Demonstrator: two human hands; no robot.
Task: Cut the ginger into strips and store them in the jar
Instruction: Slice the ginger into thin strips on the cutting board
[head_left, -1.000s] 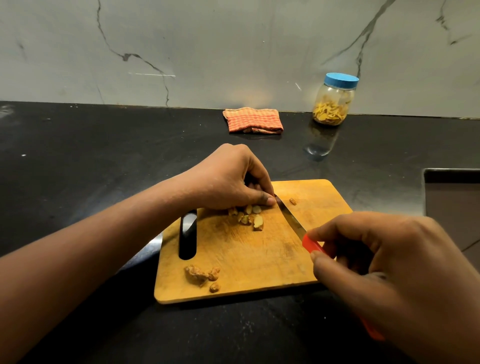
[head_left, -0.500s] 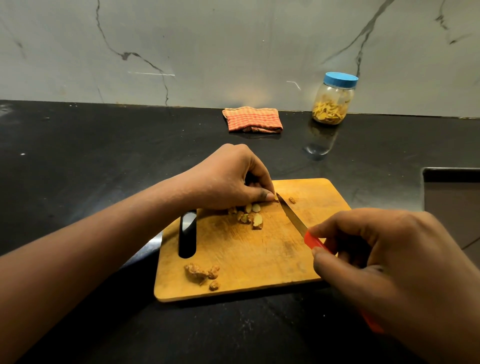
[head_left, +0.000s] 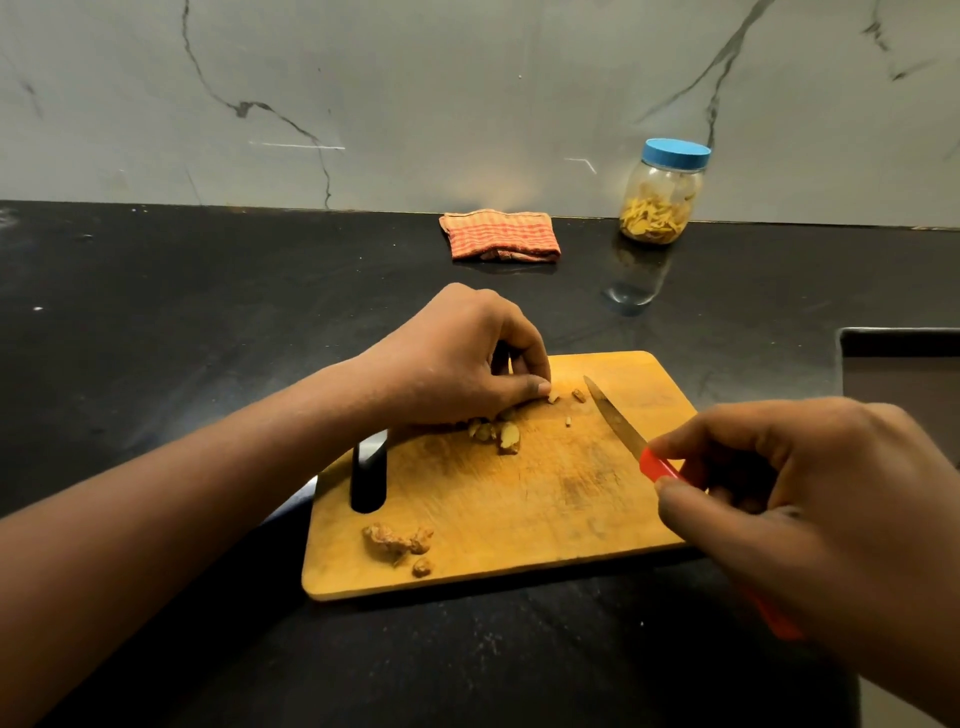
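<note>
A wooden cutting board (head_left: 519, 509) lies on the black bench (head_left: 156, 338), a little to the right of the middle. The left hand (head_left: 457, 358) rests on the far part of the board with its fingers curled downward. The thumb tip touches a small bit of ginger, but the fingers hide what is under them, so I cannot tell if the grip holds a piece. Just beside this hand, on the near side, lies a small heap of cut ginger (head_left: 493, 431), and a few tiny bits are scattered between the heap and the knife.

The right hand (head_left: 810, 499) holds the knife (head_left: 613, 415) with a closed grip around its red handle. The blade points away and to the left, over the right part of the board, and its tip is near the tiny bits but apart from the left hand. An uncut ginger root (head_left: 397, 540) lies near the front left corner of the board, with one small lump just beside it. The dark slot (head_left: 369, 478) in the board is at its left side.

The jar (head_left: 660, 202) stands upright at the back of the bench, against the marble wall (head_left: 415, 104), well apart from the board. Its blue lid (head_left: 675, 153) is on, and yellow ginger strips fill its lower part. A folded orange checked cloth (head_left: 501, 235) lies to the left of the jar.
</note>
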